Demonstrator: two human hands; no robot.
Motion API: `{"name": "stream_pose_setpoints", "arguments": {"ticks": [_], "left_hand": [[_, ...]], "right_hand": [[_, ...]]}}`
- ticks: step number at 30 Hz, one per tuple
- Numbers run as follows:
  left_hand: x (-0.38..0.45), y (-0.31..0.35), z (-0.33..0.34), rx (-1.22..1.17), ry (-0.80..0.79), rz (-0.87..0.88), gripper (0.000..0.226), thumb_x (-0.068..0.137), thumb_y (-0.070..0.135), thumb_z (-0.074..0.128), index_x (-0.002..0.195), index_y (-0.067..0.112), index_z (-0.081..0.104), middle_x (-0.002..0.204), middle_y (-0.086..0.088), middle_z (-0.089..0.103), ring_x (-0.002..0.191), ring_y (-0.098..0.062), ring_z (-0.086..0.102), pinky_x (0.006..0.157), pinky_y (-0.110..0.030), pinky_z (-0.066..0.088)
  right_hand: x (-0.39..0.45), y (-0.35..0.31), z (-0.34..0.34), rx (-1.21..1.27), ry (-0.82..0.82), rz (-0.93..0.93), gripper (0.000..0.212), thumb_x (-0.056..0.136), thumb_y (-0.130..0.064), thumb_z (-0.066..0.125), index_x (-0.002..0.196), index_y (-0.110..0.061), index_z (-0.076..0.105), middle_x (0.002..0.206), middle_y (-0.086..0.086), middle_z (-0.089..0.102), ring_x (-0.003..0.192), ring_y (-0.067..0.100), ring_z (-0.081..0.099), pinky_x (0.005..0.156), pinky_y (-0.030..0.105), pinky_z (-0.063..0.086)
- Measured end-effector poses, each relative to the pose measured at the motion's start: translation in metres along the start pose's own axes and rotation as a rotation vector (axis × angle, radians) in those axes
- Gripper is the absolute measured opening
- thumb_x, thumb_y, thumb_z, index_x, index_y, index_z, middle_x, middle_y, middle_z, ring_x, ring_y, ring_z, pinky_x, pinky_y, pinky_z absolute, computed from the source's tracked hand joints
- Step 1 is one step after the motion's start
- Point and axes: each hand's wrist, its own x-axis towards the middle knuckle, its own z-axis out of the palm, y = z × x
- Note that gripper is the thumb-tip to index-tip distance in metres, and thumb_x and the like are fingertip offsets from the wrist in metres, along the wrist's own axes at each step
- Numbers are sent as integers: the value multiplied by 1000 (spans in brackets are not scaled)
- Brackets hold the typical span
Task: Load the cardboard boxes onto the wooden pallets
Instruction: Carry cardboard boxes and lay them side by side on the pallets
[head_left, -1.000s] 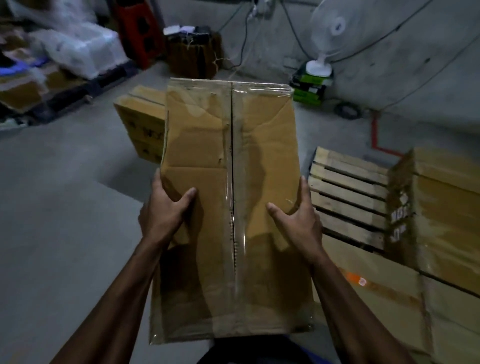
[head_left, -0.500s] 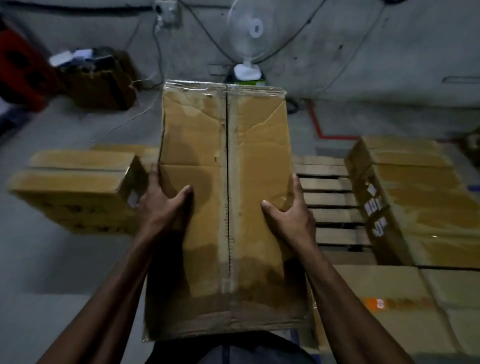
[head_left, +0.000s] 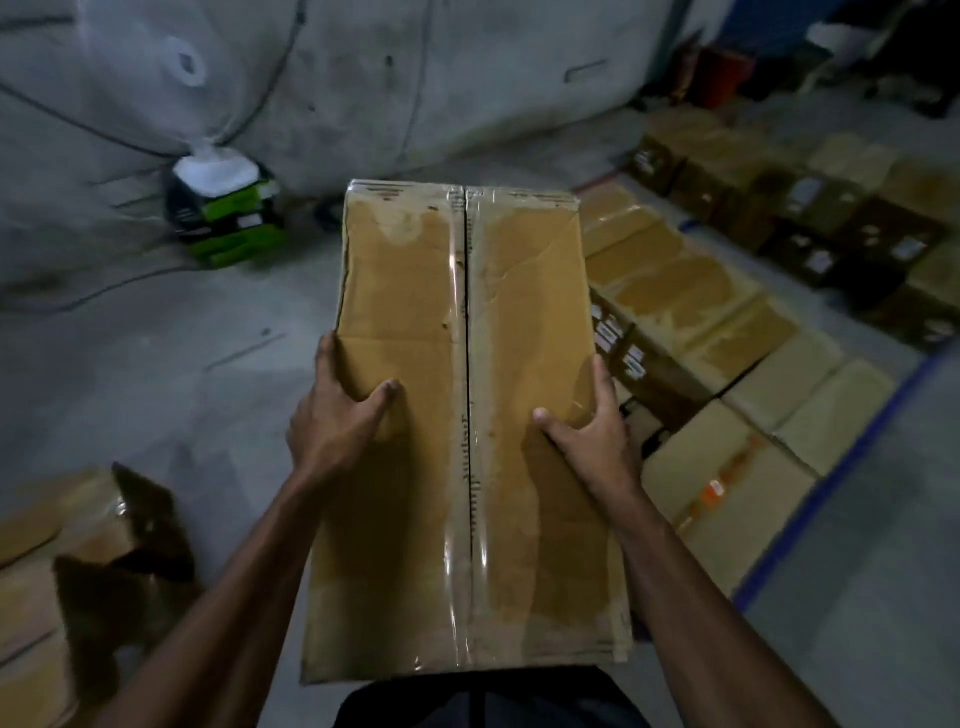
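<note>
Looks to me like a warehouse / storage room w/ bare concrete floor (head_left: 130, 395) and a rough grey wall (head_left: 467, 78) ahead of my hands. Right of my right hand (head_left: 592, 431) I see rows of sealed cardboard cartons (head_left: 691, 291), some w/ shipping labels, and a blue floor line (head_left: 831, 483). More stacked boxes (head_left: 47, 571) sit below-left of my left hand (head_left: 337, 421). Cables run along the wall.

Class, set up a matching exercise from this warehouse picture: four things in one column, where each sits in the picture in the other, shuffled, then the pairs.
Things:
1. carried cardboard box
2. green carton
3. left hand
4. stacked boxes

Places:
A. right of the carried box
B. by the wall, upper left
C. gripping the box's left edge
D. centre, between both hands

Pairs: 1-D, 2-B, 3-C, 4-A
</note>
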Motion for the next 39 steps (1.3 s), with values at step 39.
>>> {"name": "stream_pose_setpoints", "arguments": {"ticks": [39], "left_hand": [[344, 150, 351, 245, -874, 293, 82, 88, 49, 64, 151, 24, 19, 136, -17, 51, 119, -41, 52, 96, -49, 43]], "right_hand": [[263, 87, 35, 171, 594, 875, 65, 81, -54, 73, 131, -27, 40, 104, -4, 59, 103, 29, 61, 90, 45, 51]]}}
